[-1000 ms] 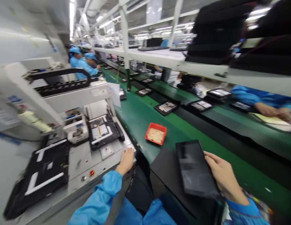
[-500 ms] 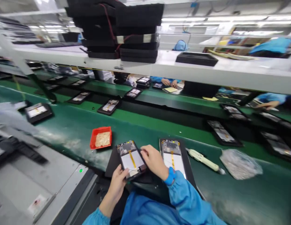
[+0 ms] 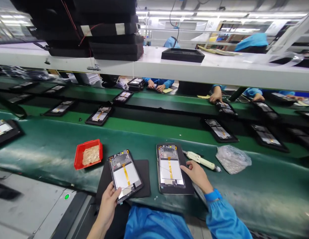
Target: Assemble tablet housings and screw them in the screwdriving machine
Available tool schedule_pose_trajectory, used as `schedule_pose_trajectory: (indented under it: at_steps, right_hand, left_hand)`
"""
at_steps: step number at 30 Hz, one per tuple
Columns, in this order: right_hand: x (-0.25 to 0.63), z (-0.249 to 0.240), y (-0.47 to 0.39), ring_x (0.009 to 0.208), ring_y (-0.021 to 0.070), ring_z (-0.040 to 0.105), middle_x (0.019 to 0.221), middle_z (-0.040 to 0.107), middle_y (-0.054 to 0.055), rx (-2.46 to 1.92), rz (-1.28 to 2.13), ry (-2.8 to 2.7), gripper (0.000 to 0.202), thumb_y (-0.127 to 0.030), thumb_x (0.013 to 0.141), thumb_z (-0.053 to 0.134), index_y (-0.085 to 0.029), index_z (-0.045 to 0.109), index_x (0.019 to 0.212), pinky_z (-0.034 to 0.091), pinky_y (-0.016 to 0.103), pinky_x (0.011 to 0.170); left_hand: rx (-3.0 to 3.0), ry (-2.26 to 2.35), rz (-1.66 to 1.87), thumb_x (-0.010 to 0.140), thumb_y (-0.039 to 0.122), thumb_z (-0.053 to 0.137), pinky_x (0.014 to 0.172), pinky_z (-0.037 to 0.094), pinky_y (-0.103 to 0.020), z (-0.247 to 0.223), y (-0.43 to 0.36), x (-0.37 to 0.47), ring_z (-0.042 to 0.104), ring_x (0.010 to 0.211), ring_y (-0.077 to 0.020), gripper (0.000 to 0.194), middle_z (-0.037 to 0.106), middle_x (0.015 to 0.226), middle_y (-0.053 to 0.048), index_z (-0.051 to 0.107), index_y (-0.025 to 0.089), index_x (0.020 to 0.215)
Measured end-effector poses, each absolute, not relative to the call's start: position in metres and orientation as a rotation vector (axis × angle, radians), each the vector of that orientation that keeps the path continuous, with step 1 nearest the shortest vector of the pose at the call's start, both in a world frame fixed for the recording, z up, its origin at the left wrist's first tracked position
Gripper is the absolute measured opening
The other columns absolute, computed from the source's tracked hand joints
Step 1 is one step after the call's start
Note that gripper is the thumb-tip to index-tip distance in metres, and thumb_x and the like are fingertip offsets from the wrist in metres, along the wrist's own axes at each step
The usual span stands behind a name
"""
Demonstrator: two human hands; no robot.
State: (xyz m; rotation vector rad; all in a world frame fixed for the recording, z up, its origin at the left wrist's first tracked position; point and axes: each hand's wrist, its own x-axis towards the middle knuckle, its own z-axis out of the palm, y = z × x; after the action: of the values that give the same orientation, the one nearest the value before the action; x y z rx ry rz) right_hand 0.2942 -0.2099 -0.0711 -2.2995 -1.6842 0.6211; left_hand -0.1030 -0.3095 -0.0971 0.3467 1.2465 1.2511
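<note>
Shifts right hand (image 3: 199, 177) off the held tablet (image 3: 125, 174) since the earlier frame and over to the second tablet (image 3: 169, 167), leaving only the left hand (image 3: 108, 202) on the first.

At far left, passes a red bin (image 3: 77, 156) of small pale pieces (image 3: 91, 155) on the green bench (image 3: 264, 186), just beside the held tablet.

Next, grips the held tablet with the left hand at the lower left corner: thumb laid over the edge, fingers closed in along the side and partly hidden, opened no wider than the thin body. Has it turned a little askew over a black pad (image 3: 144, 177); cannot tell whether resting there or slightly lifted. Looks light and stiff, probably smooth and somewhat slippery at the rim, fragile across the exposed circuitry and the yellow ribbon (image 3: 126, 174). Seems best taken by the plain long edges, clear of both.

Farther right, finds the second tablet lying flat on a dark board (image 3: 187, 186), likely just as thin and delicate. Reaches its right side with the right hand, thumb and fingers loosely curled and near together; cannot tell whether pinching anything. Beyond, passes a pale pen-like tool (image 3: 200, 160) and a clear bag (image 3: 233, 159).
</note>
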Motion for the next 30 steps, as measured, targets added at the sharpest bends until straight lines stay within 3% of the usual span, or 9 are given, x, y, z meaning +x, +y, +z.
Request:
schedule_pose_trajectory:
  at_steps: [3, 6, 9, 15, 18, 22, 30]
  right_hand:
    - [0.298, -0.079, -0.208, 0.082, 0.0251, 0.068, 0.086, 0.070, 0.005, -2.199, 0.709, -1.569, 0.046, -0.059, 0.078, 0.063, -0.019, 0.065, 0.100, 0.046, 0.033, 0.068]
    - [0.296, -0.079, -0.209, 0.075, 0.0240, 0.069, 0.080, 0.072, 0.006, -1.934, 1.074, -1.321, 0.048, -0.057, 0.072, 0.071, -0.016, 0.066, 0.096, 0.051, 0.032, 0.064]
    - [0.283, -0.070, -0.213, 0.073, 0.0235, 0.071, 0.085, 0.075, 0.008, -1.630, 1.363, -1.038, 0.047, -0.054, 0.067, 0.079, -0.016, 0.065, 0.090, 0.055, 0.033, 0.065]
    - [0.252, -0.059, -0.223, 0.078, 0.0262, 0.073, 0.094, 0.076, 0.009, -1.347, 1.590, -0.807, 0.044, -0.046, 0.070, 0.081, -0.019, 0.064, 0.100, 0.058, 0.040, 0.074]
    - [0.239, -0.060, -0.226, 0.084, 0.0275, 0.072, 0.100, 0.074, 0.010, -1.341, 1.532, -0.888, 0.044, -0.049, 0.076, 0.076, -0.019, 0.061, 0.105, 0.057, 0.042, 0.077]
    - [0.212, -0.041, -0.221, 0.094, 0.0252, 0.068, 0.103, 0.072, 0.007, -1.457, 1.197, -1.331, 0.034, -0.048, 0.083, 0.068, -0.021, 0.060, 0.102, 0.053, 0.037, 0.082]
    - [0.180, 0.013, -0.183, 0.073, 0.0189, 0.060, 0.079, 0.064, -0.001, -1.642, 0.808, -1.904, 0.023, -0.045, 0.089, 0.054, -0.023, 0.053, 0.090, 0.043, 0.029, 0.066]
  left_hand:
    - [0.360, 1.254, 1.253, 0.061, 0.036, 0.090, 0.083, 0.059, -0.036, -0.095, -0.311, -0.105, 0.073, 0.097, -0.0292, 0.081, 0.077, 0.107, -0.011, 0.057, 0.017, 0.132]
    - [0.362, 1.160, 1.207, 0.065, 0.035, 0.088, 0.087, 0.057, -0.039, -0.088, -0.313, -0.103, 0.072, 0.101, -0.0305, 0.073, 0.076, 0.109, -0.011, 0.059, 0.019, 0.130]
    - [0.331, 1.018, 1.140, 0.067, 0.034, 0.086, 0.093, 0.055, -0.042, -0.081, -0.311, -0.087, 0.070, 0.105, -0.0323, 0.066, 0.075, 0.112, -0.013, 0.063, 0.018, 0.127]
    - [0.345, 0.748, 1.066, 0.068, 0.029, 0.084, 0.099, 0.051, -0.044, -0.078, -0.286, -0.029, 0.067, 0.111, -0.0329, 0.055, 0.072, 0.118, -0.013, 0.068, 0.017, 0.119]
    - [0.382, 0.714, 1.046, 0.070, 0.025, 0.082, 0.099, 0.050, -0.043, -0.075, -0.278, -0.015, 0.066, 0.112, -0.0320, 0.050, 0.071, 0.120, -0.013, 0.068, 0.018, 0.118]
    - [0.403, 0.749, 1.075, 0.069, 0.025, 0.084, 0.099, 0.050, -0.041, -0.069, -0.285, -0.022, 0.066, 0.112, -0.0314, 0.046, 0.071, 0.120, -0.012, 0.070, 0.018, 0.112]
    - [0.346, 0.961, 1.223, 0.066, 0.028, 0.085, 0.098, 0.051, -0.042, -0.076, -0.316, -0.092, 0.066, 0.112, -0.0318, 0.054, 0.070, 0.122, -0.011, 0.069, 0.020, 0.117]
